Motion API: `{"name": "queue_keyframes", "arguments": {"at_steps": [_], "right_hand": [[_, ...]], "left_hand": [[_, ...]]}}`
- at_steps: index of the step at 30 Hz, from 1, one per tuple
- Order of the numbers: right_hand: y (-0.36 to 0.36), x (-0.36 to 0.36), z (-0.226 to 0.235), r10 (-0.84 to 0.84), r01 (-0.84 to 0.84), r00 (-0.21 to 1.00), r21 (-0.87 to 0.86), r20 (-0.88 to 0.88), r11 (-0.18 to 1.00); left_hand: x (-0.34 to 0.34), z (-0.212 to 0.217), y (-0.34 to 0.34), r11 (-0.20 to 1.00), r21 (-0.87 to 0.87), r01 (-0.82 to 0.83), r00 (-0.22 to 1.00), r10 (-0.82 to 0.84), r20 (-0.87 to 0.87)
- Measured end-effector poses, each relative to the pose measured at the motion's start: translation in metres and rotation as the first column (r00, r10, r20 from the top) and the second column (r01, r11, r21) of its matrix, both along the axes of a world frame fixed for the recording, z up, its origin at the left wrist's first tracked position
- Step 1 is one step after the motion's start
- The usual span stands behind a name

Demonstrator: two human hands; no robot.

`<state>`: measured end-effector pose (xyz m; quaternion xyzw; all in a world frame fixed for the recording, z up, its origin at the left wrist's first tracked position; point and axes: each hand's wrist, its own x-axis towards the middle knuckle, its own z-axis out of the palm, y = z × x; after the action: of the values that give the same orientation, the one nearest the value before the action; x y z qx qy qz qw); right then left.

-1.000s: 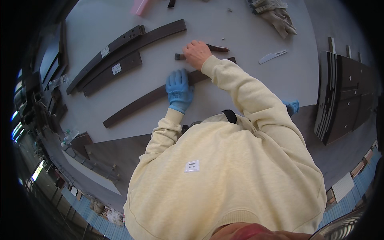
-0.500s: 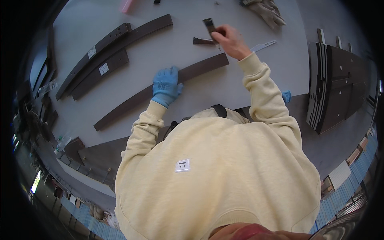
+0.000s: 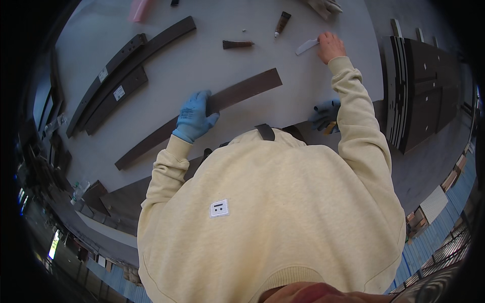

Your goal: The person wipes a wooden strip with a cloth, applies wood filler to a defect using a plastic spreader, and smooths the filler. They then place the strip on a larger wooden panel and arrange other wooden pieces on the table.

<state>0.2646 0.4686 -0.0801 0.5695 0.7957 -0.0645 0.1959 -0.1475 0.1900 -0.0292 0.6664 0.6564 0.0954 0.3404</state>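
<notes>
My left hand [image 3: 193,117], in a blue glove, grips a long, slightly curved brown strip [image 3: 247,90] lying across the table in front of me. Its fingers reach over the far edge, and the thumb sticks out to the right. My bare right hand [image 3: 331,47] is closed on one end of a thin, flat white scraper [image 3: 306,47] at the table's right side. Left of that hand lie two dark brown tubes: one tube [image 3: 283,23] points its pale nozzle toward me, the other tube [image 3: 238,44] lies sideways. A tiny white piece [image 3: 244,30] sits between them.
More curved brown strips [image 3: 146,49] with white labels lie at the left. Pale gloves [image 3: 326,7] and a pink object [image 3: 140,9] are at the far edge. A dark blue glove [image 3: 325,115] hangs by the near edge. Stacked brown panels [image 3: 424,93] stand at right.
My right hand has put down a dark tube and moved right onto the scraper. My left hand has shifted slightly left, and the strip's face shows more broadly.
</notes>
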Motion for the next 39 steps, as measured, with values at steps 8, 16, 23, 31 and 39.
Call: {"name": "queue_keyframes", "arguments": {"at_steps": [8,16,23,31,39], "right_hand": [[-0.012,0.018,0.005,0.067,-0.062,0.980,0.030,-0.186,0.998],[-0.022,0.016,-0.010,-0.059,0.040,0.984,-0.118,-0.169,0.992],[-0.067,0.023,0.000,-0.277,0.263,0.658,-0.132,-0.700,0.956],[-0.149,0.018,0.118,-0.589,-0.118,-0.214,-0.578,-0.779,0.807],[-0.154,-0.012,0.093,-0.461,0.346,0.168,-0.386,-0.871,0.855]], "left_hand": [[0.017,0.056,0.019,0.986,-0.018,0.166,0.969,-0.160,0.186],[0.030,0.087,0.026,0.982,-0.081,0.170,0.938,-0.137,0.319],[0.027,0.097,0.031,0.976,-0.153,0.153,0.887,-0.068,0.457],[0.019,0.108,0.031,0.931,-0.322,0.171,0.835,0.036,0.549],[0.024,0.123,0.020,0.944,-0.272,0.185,0.763,0.037,0.645]]}}
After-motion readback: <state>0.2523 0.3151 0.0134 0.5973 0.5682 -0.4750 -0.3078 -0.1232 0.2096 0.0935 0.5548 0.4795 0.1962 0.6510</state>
